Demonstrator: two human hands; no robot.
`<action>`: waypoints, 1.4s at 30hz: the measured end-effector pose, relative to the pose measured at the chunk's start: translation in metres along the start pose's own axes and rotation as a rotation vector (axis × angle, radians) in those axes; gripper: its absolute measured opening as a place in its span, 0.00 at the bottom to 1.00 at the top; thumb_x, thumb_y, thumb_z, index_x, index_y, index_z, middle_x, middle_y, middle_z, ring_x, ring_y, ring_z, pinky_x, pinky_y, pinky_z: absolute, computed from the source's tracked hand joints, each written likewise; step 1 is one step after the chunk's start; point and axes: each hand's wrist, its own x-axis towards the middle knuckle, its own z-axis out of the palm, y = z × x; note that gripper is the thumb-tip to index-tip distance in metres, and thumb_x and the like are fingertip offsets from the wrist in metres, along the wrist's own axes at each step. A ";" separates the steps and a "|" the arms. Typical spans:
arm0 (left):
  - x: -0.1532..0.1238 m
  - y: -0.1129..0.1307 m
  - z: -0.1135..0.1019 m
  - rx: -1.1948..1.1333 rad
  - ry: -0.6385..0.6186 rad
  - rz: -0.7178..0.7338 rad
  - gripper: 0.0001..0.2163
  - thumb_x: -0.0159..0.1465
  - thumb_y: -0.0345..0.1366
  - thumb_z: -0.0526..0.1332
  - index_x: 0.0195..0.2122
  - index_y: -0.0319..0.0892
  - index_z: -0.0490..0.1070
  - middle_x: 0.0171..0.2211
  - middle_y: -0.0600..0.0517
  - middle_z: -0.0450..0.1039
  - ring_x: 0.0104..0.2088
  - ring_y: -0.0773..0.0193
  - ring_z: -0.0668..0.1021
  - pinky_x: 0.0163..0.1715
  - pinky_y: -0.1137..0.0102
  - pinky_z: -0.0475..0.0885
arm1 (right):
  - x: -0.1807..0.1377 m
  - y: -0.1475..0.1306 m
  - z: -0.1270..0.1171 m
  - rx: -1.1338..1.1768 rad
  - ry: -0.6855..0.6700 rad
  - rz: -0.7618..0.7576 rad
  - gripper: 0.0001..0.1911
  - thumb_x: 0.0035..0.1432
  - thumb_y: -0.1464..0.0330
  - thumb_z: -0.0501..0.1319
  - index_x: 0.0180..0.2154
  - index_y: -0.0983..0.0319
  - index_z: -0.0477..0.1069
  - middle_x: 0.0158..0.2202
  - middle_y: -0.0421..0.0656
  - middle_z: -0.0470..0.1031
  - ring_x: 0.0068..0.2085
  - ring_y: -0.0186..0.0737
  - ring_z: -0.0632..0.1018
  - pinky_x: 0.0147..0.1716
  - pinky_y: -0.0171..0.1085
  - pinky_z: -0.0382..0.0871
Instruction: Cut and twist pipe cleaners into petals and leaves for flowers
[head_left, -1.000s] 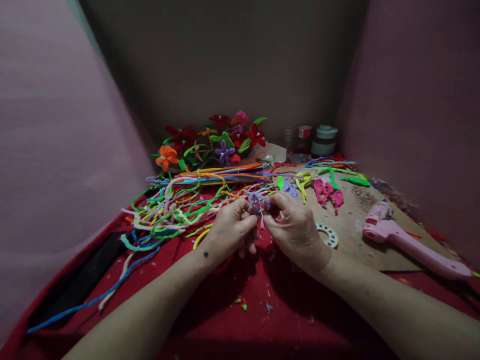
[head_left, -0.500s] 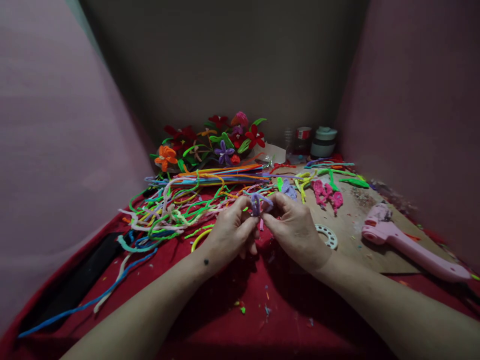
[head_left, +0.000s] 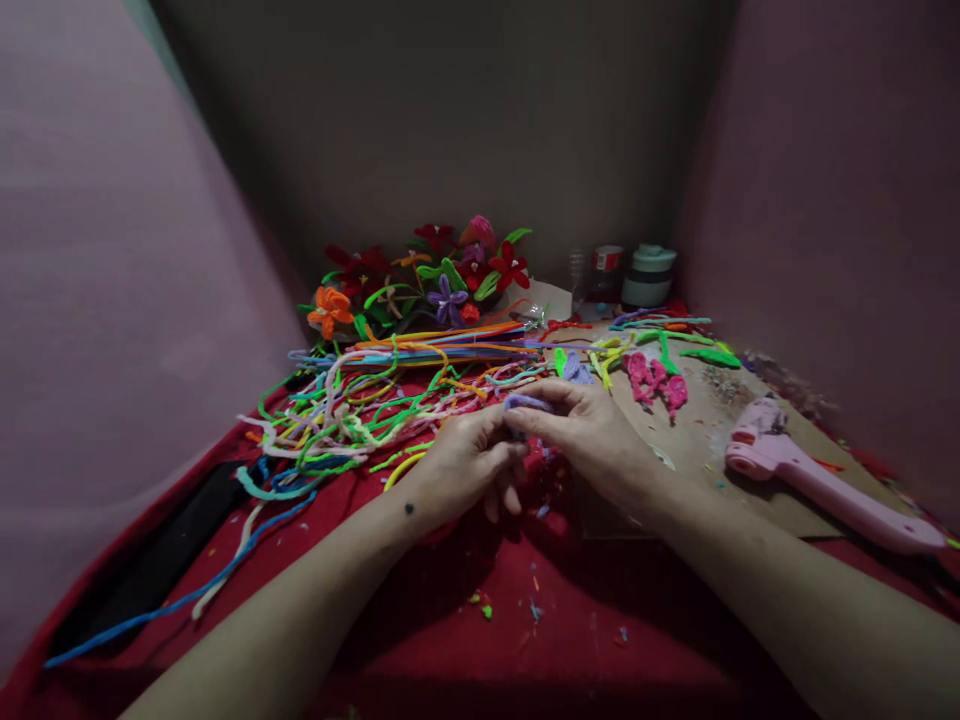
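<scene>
A looped purple pipe cleaner (head_left: 528,402) is pinched between my two hands above the red cloth. My left hand (head_left: 472,458) is closed on its lower left end, with the fingers curled under. From the right, my right hand (head_left: 581,425) grips the loop between thumb and forefinger. Fingers cover most of the pipe cleaner, so its full shape is hidden. Just beyond my right hand lies a lilac pipe-cleaner piece (head_left: 577,367). Loose coloured pipe cleaners (head_left: 352,420) are tangled to the left of my hands.
A pink glue gun (head_left: 825,485) rests on a brown board (head_left: 697,500) at the right. Pink pipe-cleaner shapes (head_left: 656,385) lie on that board. Pipe-cleaner flowers (head_left: 446,300) and a lidded jar (head_left: 649,276) stand at the back. A black case (head_left: 142,560) lies at left.
My right hand has rolled over the purple loop, which now lies flatter and is more covered by fingers. My left hand has shifted slightly and stays closed.
</scene>
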 end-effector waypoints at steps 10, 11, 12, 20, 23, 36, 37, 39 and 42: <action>0.003 0.000 -0.008 -0.345 -0.189 -0.051 0.06 0.60 0.34 0.55 0.32 0.36 0.63 0.28 0.46 0.74 0.20 0.65 0.77 0.13 0.76 0.70 | 0.003 0.006 -0.002 0.191 0.023 0.151 0.09 0.48 0.64 0.62 0.24 0.64 0.67 0.21 0.38 0.69 0.20 0.28 0.67 0.20 0.30 0.60; 0.003 0.000 -0.008 -0.320 -0.176 -0.061 0.06 0.60 0.35 0.55 0.31 0.36 0.63 0.28 0.46 0.74 0.20 0.65 0.77 0.13 0.76 0.69 | 0.003 0.006 -0.001 0.193 0.027 0.165 0.09 0.48 0.64 0.62 0.24 0.63 0.67 0.20 0.37 0.68 0.20 0.28 0.67 0.20 0.30 0.60; 0.003 -0.001 -0.007 -0.293 -0.158 -0.069 0.07 0.60 0.35 0.55 0.31 0.36 0.62 0.28 0.46 0.74 0.20 0.65 0.77 0.13 0.76 0.69 | 0.002 0.006 0.000 0.201 0.030 0.177 0.10 0.48 0.64 0.62 0.23 0.63 0.66 0.20 0.37 0.68 0.19 0.28 0.67 0.19 0.30 0.59; 0.004 -0.002 -0.009 -0.006 -0.102 -0.245 0.09 0.62 0.38 0.49 0.29 0.39 0.58 0.17 0.51 0.71 0.11 0.68 0.70 0.07 0.78 0.60 | 0.003 0.015 -0.001 0.389 -0.045 0.266 0.11 0.47 0.63 0.63 0.23 0.63 0.64 0.17 0.36 0.67 0.17 0.29 0.67 0.18 0.31 0.60; 0.001 0.004 -0.013 0.173 -0.098 -0.263 0.08 0.63 0.37 0.46 0.30 0.41 0.57 0.15 0.53 0.71 0.07 0.72 0.64 0.06 0.80 0.56 | 0.004 0.014 -0.002 0.418 -0.007 0.306 0.12 0.44 0.65 0.65 0.22 0.63 0.63 0.17 0.35 0.65 0.18 0.28 0.67 0.19 0.31 0.61; -0.001 0.016 -0.020 0.290 0.152 -0.169 0.08 0.60 0.39 0.52 0.29 0.40 0.62 0.10 0.59 0.62 0.09 0.74 0.61 0.09 0.81 0.52 | 0.007 0.012 -0.005 0.462 0.156 0.288 0.10 0.41 0.69 0.66 0.22 0.64 0.64 0.19 0.36 0.63 0.21 0.29 0.66 0.22 0.34 0.67; -0.001 0.017 -0.019 0.251 0.211 -0.120 0.07 0.59 0.38 0.53 0.30 0.40 0.63 0.11 0.59 0.61 0.10 0.74 0.61 0.11 0.81 0.52 | 0.006 0.012 -0.004 0.460 0.159 0.290 0.10 0.40 0.69 0.66 0.22 0.64 0.65 0.20 0.36 0.63 0.21 0.29 0.66 0.22 0.34 0.66; -0.001 0.018 -0.016 0.167 0.228 -0.061 0.07 0.58 0.38 0.56 0.31 0.39 0.65 0.13 0.59 0.61 0.12 0.75 0.62 0.12 0.81 0.52 | 0.006 0.012 -0.003 0.457 0.156 0.297 0.11 0.40 0.68 0.67 0.22 0.64 0.65 0.20 0.36 0.64 0.22 0.29 0.66 0.22 0.34 0.66; 0.000 0.017 -0.011 0.108 0.100 -0.094 0.09 0.57 0.40 0.56 0.32 0.38 0.67 0.12 0.58 0.61 0.11 0.75 0.60 0.12 0.80 0.51 | 0.005 0.012 -0.003 0.449 0.147 0.306 0.11 0.40 0.68 0.67 0.23 0.65 0.66 0.21 0.36 0.65 0.22 0.29 0.68 0.21 0.33 0.65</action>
